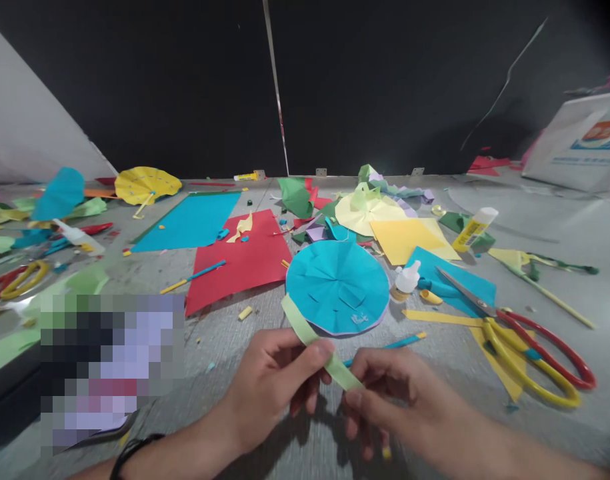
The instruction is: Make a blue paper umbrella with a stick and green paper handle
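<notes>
Nearest the camera, the person's two forearms reach in from the bottom edge, the left one wearing a dark wristband. Left hand and right hand both have their fingers curled nearly closed around a pale green paper strip: the left pinches it along its length, thumb on top, and the right grips its lower end. It slants above the grey surface, its upper end overlapping the edge of a pleated blue disc in view (whether they touch, I cannot tell). Just behind the right hand runs a blue stick with a yellow tip. Right of the disc stands a small white bottle; farther right lie scissors with red and yellow handles. Left of the disc lies a red sheet.
</notes>
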Available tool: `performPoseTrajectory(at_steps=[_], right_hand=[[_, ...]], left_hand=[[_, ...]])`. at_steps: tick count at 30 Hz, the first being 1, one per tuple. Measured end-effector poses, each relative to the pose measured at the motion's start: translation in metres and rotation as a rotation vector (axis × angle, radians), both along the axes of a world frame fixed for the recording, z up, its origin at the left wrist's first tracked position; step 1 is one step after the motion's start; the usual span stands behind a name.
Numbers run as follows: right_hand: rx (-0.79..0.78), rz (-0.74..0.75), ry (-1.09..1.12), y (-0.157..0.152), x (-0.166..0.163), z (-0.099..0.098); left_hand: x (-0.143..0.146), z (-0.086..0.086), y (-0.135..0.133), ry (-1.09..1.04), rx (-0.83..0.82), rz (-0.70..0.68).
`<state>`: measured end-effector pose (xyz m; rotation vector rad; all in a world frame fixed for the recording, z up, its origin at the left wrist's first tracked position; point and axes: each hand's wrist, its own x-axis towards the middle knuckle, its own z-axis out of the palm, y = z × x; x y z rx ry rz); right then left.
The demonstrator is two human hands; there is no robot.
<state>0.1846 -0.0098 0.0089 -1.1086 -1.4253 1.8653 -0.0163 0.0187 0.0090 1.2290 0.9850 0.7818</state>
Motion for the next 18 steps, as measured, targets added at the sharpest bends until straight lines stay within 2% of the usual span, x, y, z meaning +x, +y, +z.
performPoseTrajectory(at_steps=[8,18], right_hand=[[0.048,-0.046,0.005,-0.001,-0.005,-0.006],[0.038,-0.105,-0.043,-0.003,-0.005,0.001]], left_hand=[[0.007,-0.001,-0.01,0.014,0.087,0.001],[0.007,0.012,-0.009,0.063,0.036,0.162]])
